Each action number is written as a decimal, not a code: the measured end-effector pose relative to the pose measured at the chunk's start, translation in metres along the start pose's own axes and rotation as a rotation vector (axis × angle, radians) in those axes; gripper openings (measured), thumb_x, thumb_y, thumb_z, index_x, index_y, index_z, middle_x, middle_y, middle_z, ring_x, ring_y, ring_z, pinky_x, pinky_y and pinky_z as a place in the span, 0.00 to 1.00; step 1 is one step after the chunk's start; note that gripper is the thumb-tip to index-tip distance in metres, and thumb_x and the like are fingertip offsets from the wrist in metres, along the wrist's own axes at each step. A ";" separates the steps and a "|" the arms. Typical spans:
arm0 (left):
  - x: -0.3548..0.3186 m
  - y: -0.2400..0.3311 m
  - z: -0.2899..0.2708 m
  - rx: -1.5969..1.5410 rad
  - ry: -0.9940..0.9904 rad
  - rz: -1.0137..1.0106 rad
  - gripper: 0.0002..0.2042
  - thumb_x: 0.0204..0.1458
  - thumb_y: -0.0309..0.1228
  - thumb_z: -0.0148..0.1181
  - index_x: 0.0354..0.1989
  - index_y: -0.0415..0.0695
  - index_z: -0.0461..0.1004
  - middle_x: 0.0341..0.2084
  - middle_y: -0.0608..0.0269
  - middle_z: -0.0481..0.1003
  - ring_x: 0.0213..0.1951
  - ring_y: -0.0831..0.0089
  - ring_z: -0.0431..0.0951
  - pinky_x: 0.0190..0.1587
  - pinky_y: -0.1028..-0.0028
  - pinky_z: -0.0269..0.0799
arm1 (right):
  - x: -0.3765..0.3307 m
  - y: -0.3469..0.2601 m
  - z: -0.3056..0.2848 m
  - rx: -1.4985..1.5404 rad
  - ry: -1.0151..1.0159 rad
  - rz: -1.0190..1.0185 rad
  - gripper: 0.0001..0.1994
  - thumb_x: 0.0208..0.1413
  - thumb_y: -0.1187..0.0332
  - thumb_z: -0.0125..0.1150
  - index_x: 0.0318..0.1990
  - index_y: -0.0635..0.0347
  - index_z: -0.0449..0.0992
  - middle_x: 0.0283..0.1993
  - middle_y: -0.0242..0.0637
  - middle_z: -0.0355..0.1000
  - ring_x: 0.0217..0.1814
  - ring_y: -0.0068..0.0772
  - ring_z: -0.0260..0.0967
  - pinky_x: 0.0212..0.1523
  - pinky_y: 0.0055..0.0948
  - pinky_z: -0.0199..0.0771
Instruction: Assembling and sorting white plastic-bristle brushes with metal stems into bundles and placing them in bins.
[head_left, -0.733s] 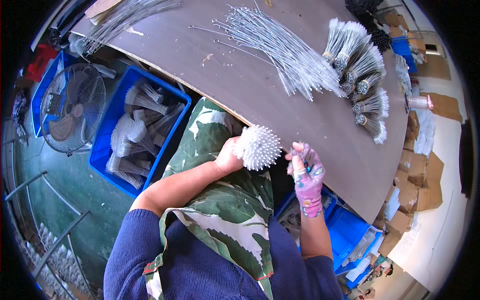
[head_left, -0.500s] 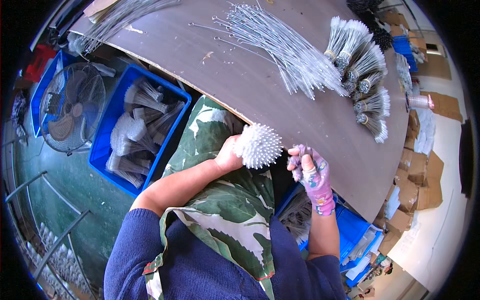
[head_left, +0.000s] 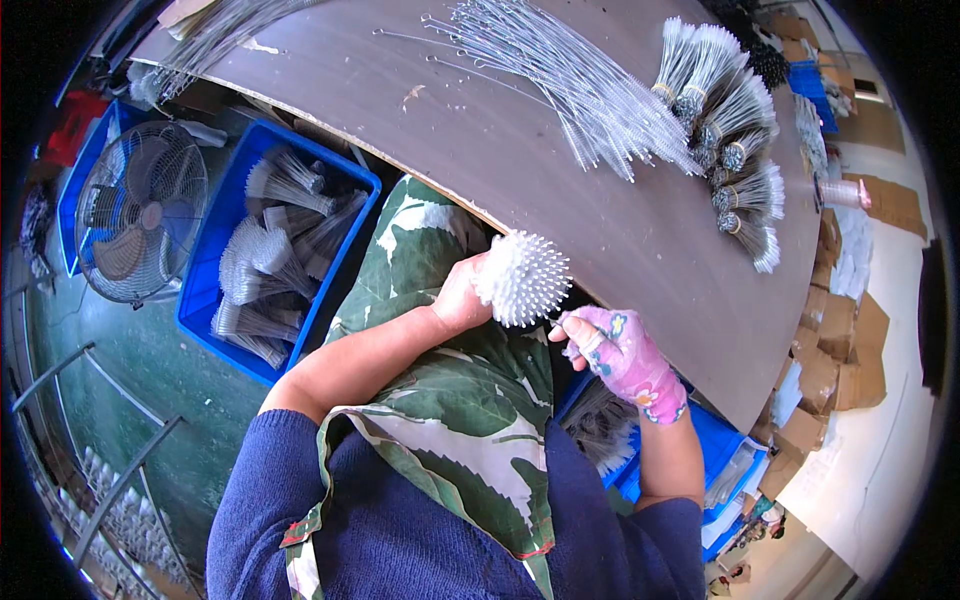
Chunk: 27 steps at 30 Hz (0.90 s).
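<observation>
While the head camera looks straight down, the left hand sits just right of the picture's centre, bare, its fingers wrapped around the near side of a round white brush head bristling with short spikes. The brush head lies at the 3 o'clock side of that hand, over the near edge of the brown table. At 4 o'clock from the brush head, just beside it, the right hand wears a pink flowered glove and is curled into a loose fist, fingertips pinched together toward the brush; whether it grips a thin wire there I cannot tell.

A green and white leaf-print apron spreads under both forearms, over a dark blue sweater.

On the table at 12 o'clock lies a loose spread of thin metal wires. At 1 o'clock, well apart from the hands, stand bundles of finished grey brushes tied at their bases.

At 9 o'clock, below the table's edge, a blue crate holds more grey brush bundles. Farther out at 9 o'clock a round floor fan stands on the green floor. At 5 o'clock another blue bin shows beside the right forearm, and cardboard boxes are stacked at 3 o'clock.
</observation>
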<state>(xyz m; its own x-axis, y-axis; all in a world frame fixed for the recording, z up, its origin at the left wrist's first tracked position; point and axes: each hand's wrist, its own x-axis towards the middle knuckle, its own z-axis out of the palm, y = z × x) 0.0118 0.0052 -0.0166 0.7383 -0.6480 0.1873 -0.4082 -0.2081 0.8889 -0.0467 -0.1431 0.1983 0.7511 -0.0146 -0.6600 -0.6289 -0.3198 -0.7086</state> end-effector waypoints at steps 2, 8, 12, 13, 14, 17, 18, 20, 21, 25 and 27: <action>0.001 0.006 -0.005 -0.019 0.019 0.013 0.14 0.43 0.30 0.58 0.39 0.43 0.71 0.33 0.54 0.75 0.37 0.57 0.75 0.40 0.66 0.71 | 0.003 -0.012 -0.002 -0.138 0.000 0.027 0.15 0.58 0.62 0.49 0.31 0.65 0.76 0.22 0.32 0.69 0.22 0.19 0.64 0.27 0.21 0.66; 0.002 0.018 -0.015 -0.113 0.055 -0.103 0.16 0.42 0.30 0.58 0.41 0.43 0.70 0.34 0.54 0.74 0.39 0.55 0.74 0.42 0.65 0.70 | 0.003 -0.016 0.002 -0.156 -0.054 0.085 0.15 0.58 0.62 0.49 0.31 0.65 0.75 0.23 0.31 0.69 0.22 0.18 0.64 0.28 0.21 0.66; 0.002 0.016 -0.012 -0.121 0.044 -0.114 0.17 0.42 0.29 0.58 0.43 0.44 0.69 0.35 0.54 0.74 0.40 0.54 0.74 0.43 0.65 0.70 | 0.006 -0.005 0.008 -0.093 -0.019 0.103 0.15 0.58 0.62 0.49 0.30 0.66 0.75 0.22 0.31 0.69 0.21 0.18 0.63 0.28 0.21 0.65; 0.002 0.015 -0.010 -0.119 0.051 -0.100 0.17 0.42 0.29 0.58 0.43 0.44 0.69 0.36 0.54 0.74 0.41 0.54 0.74 0.43 0.65 0.70 | 0.007 -0.003 0.009 -0.090 -0.018 0.104 0.15 0.58 0.62 0.49 0.30 0.66 0.75 0.22 0.31 0.69 0.21 0.18 0.63 0.28 0.21 0.65; 0.001 0.014 -0.010 -0.119 0.048 -0.099 0.17 0.42 0.29 0.58 0.43 0.44 0.69 0.36 0.54 0.74 0.41 0.54 0.74 0.43 0.65 0.70 | 0.008 -0.002 0.009 -0.085 -0.012 0.118 0.15 0.58 0.62 0.49 0.30 0.66 0.75 0.22 0.31 0.69 0.21 0.18 0.63 0.27 0.21 0.65; 0.001 0.016 -0.011 -0.113 0.061 -0.111 0.17 0.42 0.29 0.57 0.44 0.44 0.69 0.36 0.53 0.74 0.40 0.54 0.74 0.42 0.65 0.70 | 0.011 -0.002 0.011 -0.099 -0.009 0.114 0.15 0.58 0.62 0.49 0.30 0.66 0.75 0.21 0.30 0.69 0.21 0.18 0.63 0.27 0.21 0.65; 0.002 0.016 -0.011 -0.145 0.053 -0.123 0.17 0.42 0.29 0.57 0.43 0.44 0.69 0.36 0.53 0.74 0.40 0.54 0.74 0.42 0.65 0.70 | 0.012 -0.002 0.011 -0.115 -0.011 0.097 0.15 0.58 0.62 0.49 0.29 0.66 0.75 0.21 0.31 0.69 0.21 0.18 0.63 0.27 0.21 0.65; 0.003 0.016 -0.011 -0.179 0.047 -0.135 0.17 0.42 0.29 0.58 0.43 0.44 0.69 0.35 0.53 0.74 0.40 0.53 0.74 0.42 0.65 0.71 | 0.012 0.002 0.011 -0.126 0.008 0.072 0.16 0.57 0.60 0.50 0.28 0.65 0.75 0.19 0.32 0.68 0.20 0.20 0.63 0.25 0.23 0.64; 0.003 0.018 -0.013 -0.166 0.047 -0.127 0.17 0.42 0.29 0.58 0.43 0.44 0.70 0.36 0.53 0.74 0.40 0.53 0.74 0.42 0.65 0.71 | 0.012 0.003 0.012 -0.135 0.025 0.046 0.17 0.57 0.58 0.51 0.26 0.64 0.74 0.17 0.33 0.67 0.19 0.22 0.64 0.24 0.25 0.64; 0.002 0.017 -0.013 -0.146 0.044 -0.117 0.17 0.42 0.30 0.59 0.43 0.44 0.69 0.35 0.53 0.74 0.40 0.54 0.74 0.42 0.66 0.71 | 0.012 0.001 0.012 -0.162 0.030 0.038 0.17 0.56 0.58 0.51 0.26 0.64 0.75 0.17 0.33 0.67 0.19 0.22 0.64 0.24 0.26 0.64; 0.002 0.017 -0.014 -0.128 0.035 -0.122 0.17 0.43 0.30 0.59 0.43 0.44 0.69 0.35 0.53 0.74 0.40 0.54 0.75 0.43 0.66 0.71 | 0.013 0.002 0.013 -0.147 0.039 0.053 0.17 0.56 0.58 0.51 0.26 0.64 0.75 0.18 0.34 0.67 0.19 0.23 0.64 0.24 0.26 0.64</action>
<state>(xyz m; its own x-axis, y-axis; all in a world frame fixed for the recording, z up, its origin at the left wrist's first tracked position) 0.0137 0.0102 0.0048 0.7973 -0.5973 0.0869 -0.2443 -0.1878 0.9513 -0.0414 -0.1315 0.1849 0.7269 -0.0706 -0.6832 -0.6336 -0.4528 -0.6273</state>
